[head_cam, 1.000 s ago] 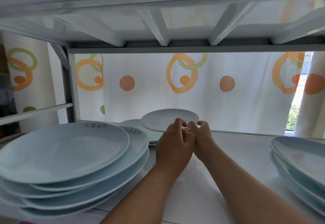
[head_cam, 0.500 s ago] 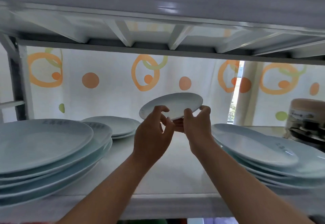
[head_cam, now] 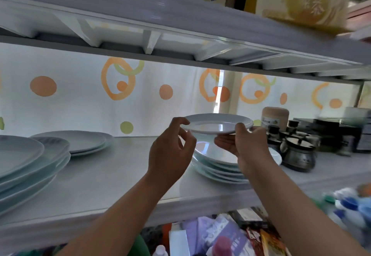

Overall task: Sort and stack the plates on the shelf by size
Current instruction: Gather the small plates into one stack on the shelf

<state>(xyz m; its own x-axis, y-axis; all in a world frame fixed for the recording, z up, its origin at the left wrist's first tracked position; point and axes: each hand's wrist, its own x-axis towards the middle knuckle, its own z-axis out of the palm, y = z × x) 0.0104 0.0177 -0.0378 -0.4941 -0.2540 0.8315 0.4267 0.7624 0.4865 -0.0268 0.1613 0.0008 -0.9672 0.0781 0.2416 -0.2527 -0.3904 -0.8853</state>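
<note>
The small plate hangs level in the air above the right-hand stack of pale plates, without touching it. The left hand pinches its left rim, thumb on top and fingers curled beneath. The right hand grips the right rim, thumb over the edge and fingers spread flat under the plate. Overhead runs the ribbed underside of the upper shelf, with a gap between it and the plate.

A wide bare strip of the shelf lies between the right-hand stack and the large stack at the left, whose plates reach close to the front edge. A lower medium stack sits at the back, near the curtain.

The plates are glossy, pale blue-white, shallow and round-edged, and the shelf is smooth white with a sheen. The curtain is white cloth printed with orange and green rings and dots.

Dark-lidded jars crowd just beside the right-hand stack, closing off its right side, and a beige-capped canister stands behind them
</note>
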